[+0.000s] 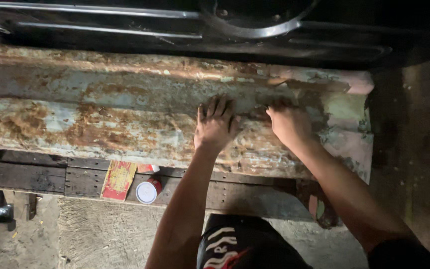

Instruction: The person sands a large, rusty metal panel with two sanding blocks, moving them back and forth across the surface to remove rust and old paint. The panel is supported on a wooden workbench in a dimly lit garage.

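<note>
A long rusted metal panel point(100, 114), pale green with brown rust patches, lies across the view. My left hand point(216, 124) rests flat on it with fingers spread, palm down. My right hand point(288, 122) is just to the right, fingers curled and pressed against a ridge in the panel; the fingertips are hidden, so I cannot see whether they hold anything.
A dark metal frame with bright curved bars point(235, 30) runs along the top. Below the panel are dark wooden planks point(36, 174), a red and yellow flat packet point(119, 179), a small red can with a white lid point(148, 191), and a rough concrete floor point(100, 234).
</note>
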